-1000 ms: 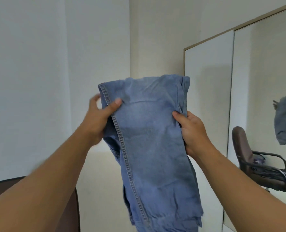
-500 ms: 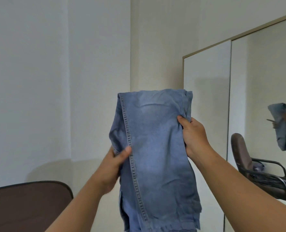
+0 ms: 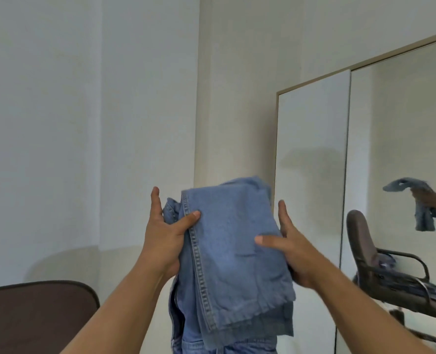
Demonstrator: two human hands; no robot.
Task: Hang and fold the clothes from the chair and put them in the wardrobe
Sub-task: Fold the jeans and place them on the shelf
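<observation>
Folded light-blue jeans (image 3: pixel 232 251) hang in the air in front of me, held between both hands. My left hand (image 3: pixel 165 233) grips their left edge, thumb on the front by the stitched seam, fingers behind the cloth. My right hand (image 3: pixel 288 249) grips the right edge, thumb pressed across the front, fingers behind. The jeans' lower part drops out of view at the bottom. The brown chair (image 3: pixel 33 315) shows only its backrest at the lower left. The wardrobe (image 3: pixel 311 175) stands at the right with its white door closed.
A mirrored wardrobe door (image 3: pixel 403 149) at the far right reflects the chair, clothes on its seat, and the held jeans. Plain white walls meet in a corner straight ahead.
The jeans have come lower and are folded shorter. My left hand moved up the seam edge. My right thumb now lies further across the front.
</observation>
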